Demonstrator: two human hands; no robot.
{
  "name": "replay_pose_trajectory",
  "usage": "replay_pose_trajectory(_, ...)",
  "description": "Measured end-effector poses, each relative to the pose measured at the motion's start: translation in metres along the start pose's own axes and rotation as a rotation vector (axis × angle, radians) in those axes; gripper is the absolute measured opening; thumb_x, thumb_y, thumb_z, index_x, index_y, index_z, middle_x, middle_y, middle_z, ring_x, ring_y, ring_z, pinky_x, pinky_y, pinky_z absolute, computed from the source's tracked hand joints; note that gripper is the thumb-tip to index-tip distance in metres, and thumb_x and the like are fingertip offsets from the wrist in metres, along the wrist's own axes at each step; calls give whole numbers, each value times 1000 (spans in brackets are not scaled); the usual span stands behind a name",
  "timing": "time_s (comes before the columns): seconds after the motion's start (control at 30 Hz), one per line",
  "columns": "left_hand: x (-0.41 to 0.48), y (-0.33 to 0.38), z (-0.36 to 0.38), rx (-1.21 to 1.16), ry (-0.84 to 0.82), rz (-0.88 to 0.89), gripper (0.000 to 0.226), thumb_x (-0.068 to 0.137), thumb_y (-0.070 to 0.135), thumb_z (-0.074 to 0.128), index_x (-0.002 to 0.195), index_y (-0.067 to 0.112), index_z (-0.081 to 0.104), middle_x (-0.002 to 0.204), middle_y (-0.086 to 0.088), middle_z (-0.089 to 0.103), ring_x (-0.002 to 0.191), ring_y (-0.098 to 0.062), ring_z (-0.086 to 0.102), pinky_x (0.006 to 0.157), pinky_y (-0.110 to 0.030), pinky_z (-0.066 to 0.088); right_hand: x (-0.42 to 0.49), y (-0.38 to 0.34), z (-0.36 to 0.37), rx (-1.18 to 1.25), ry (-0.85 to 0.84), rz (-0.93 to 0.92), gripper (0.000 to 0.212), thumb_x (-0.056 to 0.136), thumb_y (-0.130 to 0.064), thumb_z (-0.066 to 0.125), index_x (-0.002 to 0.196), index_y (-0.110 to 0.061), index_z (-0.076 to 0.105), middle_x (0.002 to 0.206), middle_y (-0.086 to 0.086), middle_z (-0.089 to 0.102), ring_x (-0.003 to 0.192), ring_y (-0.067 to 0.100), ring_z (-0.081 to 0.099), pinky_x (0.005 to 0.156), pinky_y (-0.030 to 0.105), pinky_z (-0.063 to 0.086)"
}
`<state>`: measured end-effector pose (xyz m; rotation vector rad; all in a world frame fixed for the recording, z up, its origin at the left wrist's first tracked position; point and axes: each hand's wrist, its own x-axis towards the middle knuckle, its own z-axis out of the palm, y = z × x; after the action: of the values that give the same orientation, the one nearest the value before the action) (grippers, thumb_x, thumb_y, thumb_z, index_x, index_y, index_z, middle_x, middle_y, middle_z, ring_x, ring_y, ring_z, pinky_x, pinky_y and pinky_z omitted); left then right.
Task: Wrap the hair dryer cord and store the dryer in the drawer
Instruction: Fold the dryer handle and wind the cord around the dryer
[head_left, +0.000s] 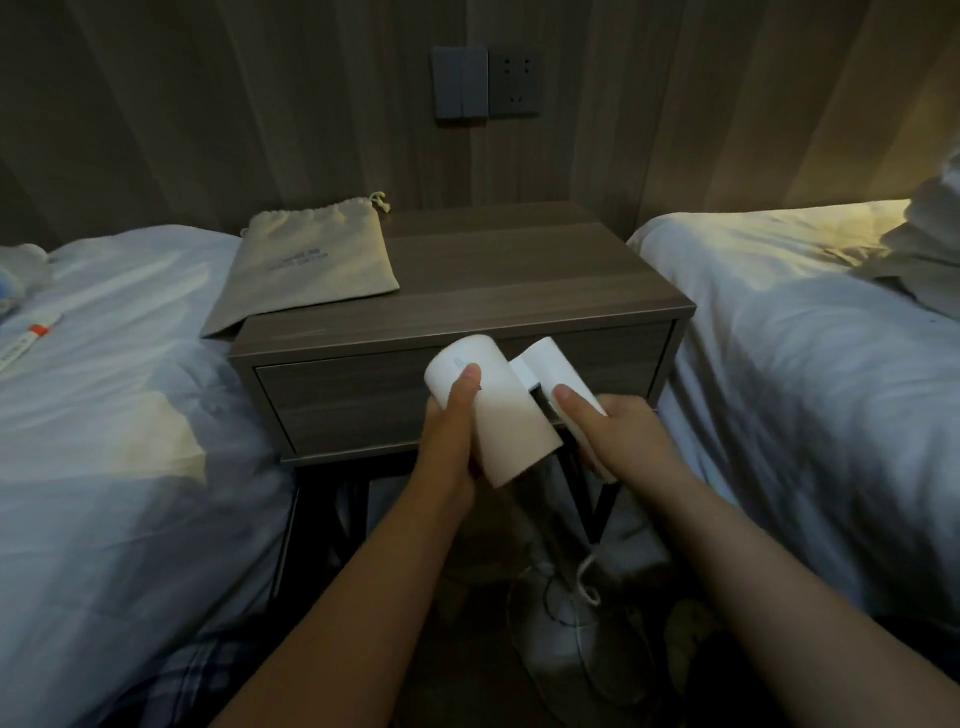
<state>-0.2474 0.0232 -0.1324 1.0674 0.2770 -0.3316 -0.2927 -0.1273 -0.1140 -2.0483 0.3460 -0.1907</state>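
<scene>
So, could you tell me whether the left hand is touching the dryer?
Touching: the head view shows the left hand gripping the dryer, thumb on its barrel.

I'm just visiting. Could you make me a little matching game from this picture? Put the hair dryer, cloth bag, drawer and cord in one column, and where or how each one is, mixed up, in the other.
1. hair dryer
2. cloth bag
3. drawer
4. cord

A. closed
B. trailing down below the hands
C. gripped by the left hand and right hand
D. lying on top of the nightstand

Pairs: 1-C, 2-D, 3-A, 4-B.
</scene>
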Motion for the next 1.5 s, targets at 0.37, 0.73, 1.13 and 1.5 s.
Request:
replay_pose_trajectory(0.37,8,40,-14,1323,-545,436,74,76,30,74,140,30,35,136,5,45,118,-10,48,94,-27,45,9,-5,-55,-618,-44,-278,41,66,-67,63,65,-25,62,61,-6,59,63,9,55,54,30,40)
replay_pose_trajectory(0.73,7,44,-16,1203,-791,267,73,72,12,78,131,31,39,123,12,49,110,-7,52,80,-18,49,8,-10,-62,-455,-178,-303,35,64,-57,70,63,-22,67,63,1,64,64,15,60,58,36,44)
replay_pose_trajectory(1.13,1,49,-23,469,-400,33,26,67,32,63,91,25,57,87,-6,58,74,-22,58,42,-25,51,39,17,-68,622,8,6,35,95,-32,38,85,-13,66,69,5,70,64,14,62,70,29,47)
replay_pose_trajectory(1.5,-19,37,-10,139,-345,-253,34,72,43,57,96,20,60,75,-15,67,58,-34,66,49,-27,55,46,44,-28,446,231,-77,27,100,-15,32,94,-12,58,69,10,60,48,4,59,62,27,50)
